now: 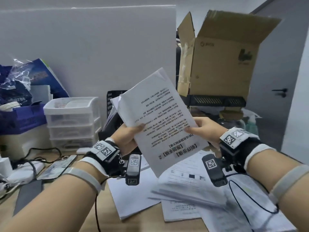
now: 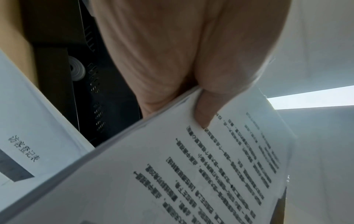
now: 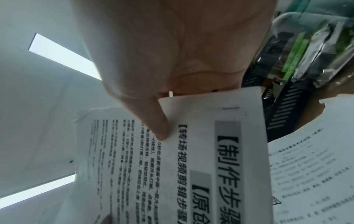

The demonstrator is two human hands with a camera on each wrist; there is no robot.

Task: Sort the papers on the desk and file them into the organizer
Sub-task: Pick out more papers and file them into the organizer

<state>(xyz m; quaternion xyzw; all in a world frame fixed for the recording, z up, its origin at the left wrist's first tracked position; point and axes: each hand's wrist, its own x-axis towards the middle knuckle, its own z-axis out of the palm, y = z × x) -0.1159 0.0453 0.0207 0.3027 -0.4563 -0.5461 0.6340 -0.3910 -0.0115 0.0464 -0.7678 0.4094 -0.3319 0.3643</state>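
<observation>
Both forearms frame the stapled packet (image 1: 160,121), raised above loose papers (image 1: 187,190) at the surface's near edge; left hand (image 1: 128,138) and right hand (image 1: 205,129) pinch it. Keep edges squared before filing into the black organizer (image 1: 112,99).

White papers (image 1: 160,114), black print

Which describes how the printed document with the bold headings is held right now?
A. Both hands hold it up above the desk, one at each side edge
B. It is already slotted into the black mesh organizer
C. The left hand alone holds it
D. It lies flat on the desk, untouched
A: the left hand and right hand each pinch a side edge of the printed document, raised above the loose papers on the desk.
</observation>
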